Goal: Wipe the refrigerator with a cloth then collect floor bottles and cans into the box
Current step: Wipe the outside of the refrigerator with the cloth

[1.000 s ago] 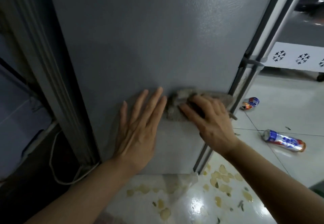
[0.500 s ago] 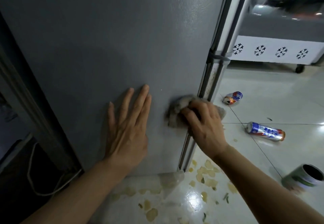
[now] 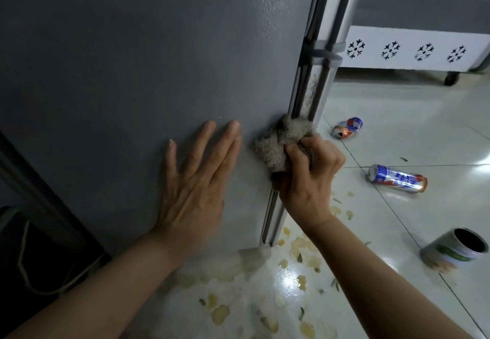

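Darkness fills the far-left gap beside the refrigerator (image 3: 132, 73), where a pale cord (image 3: 25, 248) hangs. On the grey side panel the left hand (image 3: 196, 187) lies flat, fingers spread and pressed to the metal, holding nothing, just left of the cloth (image 3: 281, 140). The right hand (image 3: 310, 179) is clenched on that cloth, which over the past second has slid rightward from the flat panel to the panel's right edge and now bunches against the door seam. In judgement, that means this lower band of the side is nearly wiped and the stroke is finishing at the corner; the door face and upper areas may still need attention. Right of the fridge, on the white tile floor (image 3: 411, 126), lie a crushed can (image 3: 347, 128), farther off, a longer blue can (image 3: 397, 178), and nearest, an open tin (image 3: 454, 254), none collected yet. No box is in view.
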Demonstrator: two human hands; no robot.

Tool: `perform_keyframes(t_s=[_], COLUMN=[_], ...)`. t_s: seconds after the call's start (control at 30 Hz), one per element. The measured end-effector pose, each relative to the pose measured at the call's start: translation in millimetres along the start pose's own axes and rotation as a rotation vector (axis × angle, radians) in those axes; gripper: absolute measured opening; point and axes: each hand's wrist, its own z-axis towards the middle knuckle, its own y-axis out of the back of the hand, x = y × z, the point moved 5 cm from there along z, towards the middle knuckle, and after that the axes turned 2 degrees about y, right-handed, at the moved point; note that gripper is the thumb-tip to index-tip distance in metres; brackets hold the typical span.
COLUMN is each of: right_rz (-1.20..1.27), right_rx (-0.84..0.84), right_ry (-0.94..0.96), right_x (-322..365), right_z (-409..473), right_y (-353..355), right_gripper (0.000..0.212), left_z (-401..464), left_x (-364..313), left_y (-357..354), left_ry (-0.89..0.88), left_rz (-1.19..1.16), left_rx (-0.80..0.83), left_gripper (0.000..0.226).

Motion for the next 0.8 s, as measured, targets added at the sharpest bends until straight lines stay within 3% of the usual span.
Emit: perform_keyframes(t_s=[0.17, 0.3, 0.4, 0.53, 0.6, 0.67, 0.8], right_rz=[0.0, 0.004, 0.03, -0.051, -0.047, -0.038, -0.008], right_rx=[0.333, 0.52, 0.462, 0.162, 0.096, 0.174, 0.518], right_ry=[0.019, 0.02, -0.061, -0.153, -0.144, -0.034, 0.284], right_x=[-2.9, 4.4, 9.1, 8.3, 11.1, 18.3, 30.0], right_z=[-92.9, -103.8, -72.7, -16.1, -14.9, -40.7, -99.6], right_y=[-7.5, -4.5, 1.8, 0.0, -7.1, -14.1, -19.6], right_gripper=[0.056, 0.053, 0.033, 0.046, 0.053, 0.053, 0.034], left_z=[-30.7, -35.8, -35.5, -41.9, -45.0, -47.1, -53.4], left_x=[-15.7, -15.0, -8.9, 1.7, 5.0, 6.3, 9.6], left_y=[-23.0, -23.5, -21.6, -25.3, -29.4, -34.1, -36.8], left_ry=[-0.073, -0.086, -0.118, -0.117, -0.124, -0.123, -0.098], left_rz=[0.009, 0.01, 0.044, 0.057, 0.056, 0.036, 0.01], left_rx=[0.12, 0.168, 0.178, 0.199, 0.179, 0.151, 0.122], left_gripper=[0.098, 0.096, 0.096, 0.099, 0.092, 0.083, 0.076])
